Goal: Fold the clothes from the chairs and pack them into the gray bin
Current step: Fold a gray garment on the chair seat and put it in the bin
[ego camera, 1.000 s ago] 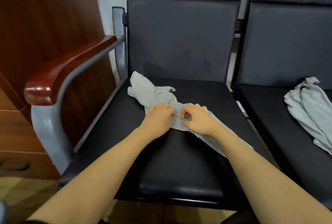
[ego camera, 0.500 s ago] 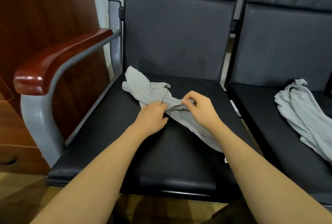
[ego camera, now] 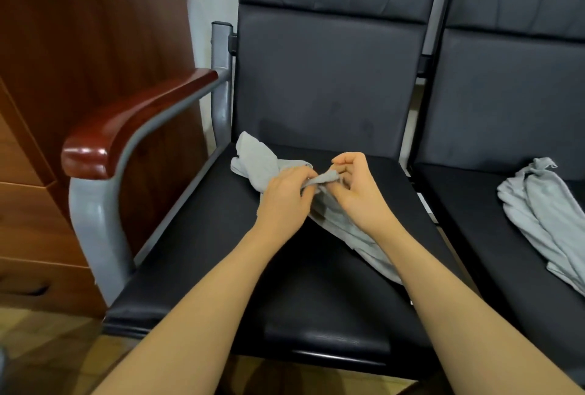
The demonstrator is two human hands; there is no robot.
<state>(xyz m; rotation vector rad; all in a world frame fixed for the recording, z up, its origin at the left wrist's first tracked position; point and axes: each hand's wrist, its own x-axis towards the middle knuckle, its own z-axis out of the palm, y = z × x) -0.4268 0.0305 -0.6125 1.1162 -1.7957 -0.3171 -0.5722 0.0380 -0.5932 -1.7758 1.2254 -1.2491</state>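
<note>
A crumpled light grey garment (ego camera: 256, 157) lies across the seat of the left black chair (ego camera: 202, 255), running from the back left toward the front right. My left hand (ego camera: 285, 198) grips a bunched fold of it near the middle. My right hand (ego camera: 357, 185) pinches the same raised fold just to the right, fingers curled. A second grey garment (ego camera: 538, 208) lies loose on the right chair's seat (ego camera: 474, 236). The gray bin is not in view.
A red-brown wooden armrest (ego camera: 136, 122) on a grey metal frame (ego camera: 95, 227) borders the left chair. A wooden cabinet (ego camera: 79, 62) stands further left. Wood-patterned floor (ego camera: 47, 347) shows below the seat's front edge.
Both hands have lifted a fold of the garment off the seat and drawn it up between them; the right hand turned palm-side toward me. The view shifted slightly.
</note>
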